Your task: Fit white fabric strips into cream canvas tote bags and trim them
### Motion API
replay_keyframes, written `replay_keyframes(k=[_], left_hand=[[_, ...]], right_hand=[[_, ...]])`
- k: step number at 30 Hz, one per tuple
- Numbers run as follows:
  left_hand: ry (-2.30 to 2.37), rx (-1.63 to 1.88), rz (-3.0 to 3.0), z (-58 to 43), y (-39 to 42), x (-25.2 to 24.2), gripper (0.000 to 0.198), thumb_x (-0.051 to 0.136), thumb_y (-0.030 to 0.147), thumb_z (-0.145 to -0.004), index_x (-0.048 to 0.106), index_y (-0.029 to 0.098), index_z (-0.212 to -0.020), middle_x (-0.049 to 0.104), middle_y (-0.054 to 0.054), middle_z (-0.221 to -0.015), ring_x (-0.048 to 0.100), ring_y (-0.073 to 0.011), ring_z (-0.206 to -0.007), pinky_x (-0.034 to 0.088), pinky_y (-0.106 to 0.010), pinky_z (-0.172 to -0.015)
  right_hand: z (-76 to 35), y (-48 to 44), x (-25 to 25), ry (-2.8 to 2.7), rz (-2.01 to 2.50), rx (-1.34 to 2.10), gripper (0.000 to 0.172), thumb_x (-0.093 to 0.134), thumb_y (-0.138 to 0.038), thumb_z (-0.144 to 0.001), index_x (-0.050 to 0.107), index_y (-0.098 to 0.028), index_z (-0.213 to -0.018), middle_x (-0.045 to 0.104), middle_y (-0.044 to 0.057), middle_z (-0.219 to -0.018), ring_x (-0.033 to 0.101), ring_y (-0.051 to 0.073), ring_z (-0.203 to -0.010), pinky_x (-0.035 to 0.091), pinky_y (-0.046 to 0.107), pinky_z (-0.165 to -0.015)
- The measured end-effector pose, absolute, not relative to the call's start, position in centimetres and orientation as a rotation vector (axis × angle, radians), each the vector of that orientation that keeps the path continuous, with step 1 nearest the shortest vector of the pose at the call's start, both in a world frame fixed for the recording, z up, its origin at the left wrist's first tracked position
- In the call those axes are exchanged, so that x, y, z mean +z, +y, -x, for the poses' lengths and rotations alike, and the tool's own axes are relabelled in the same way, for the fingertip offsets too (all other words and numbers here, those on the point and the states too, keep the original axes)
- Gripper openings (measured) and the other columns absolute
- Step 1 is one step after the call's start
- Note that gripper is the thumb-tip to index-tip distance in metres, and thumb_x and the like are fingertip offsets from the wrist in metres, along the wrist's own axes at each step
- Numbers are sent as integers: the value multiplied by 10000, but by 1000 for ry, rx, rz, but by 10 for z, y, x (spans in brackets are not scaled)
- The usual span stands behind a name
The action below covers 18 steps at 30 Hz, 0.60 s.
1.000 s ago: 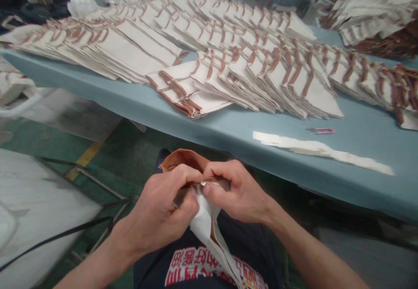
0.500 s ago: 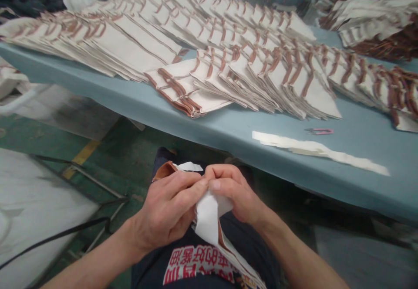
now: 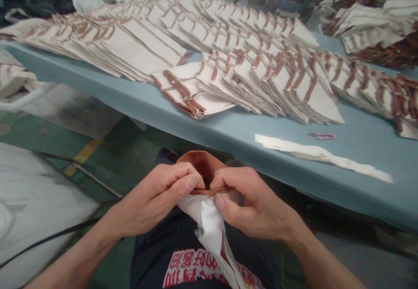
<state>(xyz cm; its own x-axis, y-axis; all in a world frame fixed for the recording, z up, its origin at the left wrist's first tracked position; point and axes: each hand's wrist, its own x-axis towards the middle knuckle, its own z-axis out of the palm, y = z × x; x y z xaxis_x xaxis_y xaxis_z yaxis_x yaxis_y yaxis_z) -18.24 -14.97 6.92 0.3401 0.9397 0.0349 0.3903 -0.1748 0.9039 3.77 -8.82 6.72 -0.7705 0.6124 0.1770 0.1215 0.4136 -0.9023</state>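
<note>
Head view: left hand (image 3: pixel 153 202) closed, thumb and fingers pinching brown-trimmed edge of white cloth bag (image 3: pixel 209 223); right hand (image 3: pixel 254 204) closed on same edge, just beside left; bag held over lap, body drooping onto dark printed garment (image 3: pixel 196 267); brown lining (image 3: pixel 200 167) showing beyond hands; blue-covered table (image 3: pixel 228 138) ahead; fanned stacks of folded bags (image 3: pixel 261 88) along table; white fabric strip (image 3: pixel 323 157) nearer edge; pink-handled thread snips (image 3: pixel 321 136) just beside strip; green floor (image 3: pixel 107 145) below, yellow line (image 3: pixel 85 156) on it.
</note>
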Motion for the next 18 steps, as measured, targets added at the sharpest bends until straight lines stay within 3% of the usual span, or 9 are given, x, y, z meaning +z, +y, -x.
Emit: replay_keyframes(k=[5,10,18], left_hand=[[996,689,-1920,184,-135,74,321,462,277,-1085,583,178,-806,560,56,-691,482,-87,-587,369,-195,-567],[1080,685,-2398,179,-143,57,424,337,288,-1134,516,195,-760,529,38,-668,478,-119,-577,354,-254,-576],[1086,591,-2205,177,-145,59,394,338,328,-1135,501,205,-798,544,49,-720,487,-119,-618,355,-248,-610]], right_hand=[[-41,-88,66,-2225,538,1202,132,513,-101,-790,499,-205,-710,467,-67,-634,404,83,-557,318,226,-564],[-44,-90,54,-2250,589,1262,129,524,-105,-809,519,-208,-731,495,-60,-652,436,91,-565,328,234,-568],[-42,-88,52,-2322,518,1211,135,511,-171,-917,511,-210,-788,520,-38,-698,461,116,-620,332,260,-623]])
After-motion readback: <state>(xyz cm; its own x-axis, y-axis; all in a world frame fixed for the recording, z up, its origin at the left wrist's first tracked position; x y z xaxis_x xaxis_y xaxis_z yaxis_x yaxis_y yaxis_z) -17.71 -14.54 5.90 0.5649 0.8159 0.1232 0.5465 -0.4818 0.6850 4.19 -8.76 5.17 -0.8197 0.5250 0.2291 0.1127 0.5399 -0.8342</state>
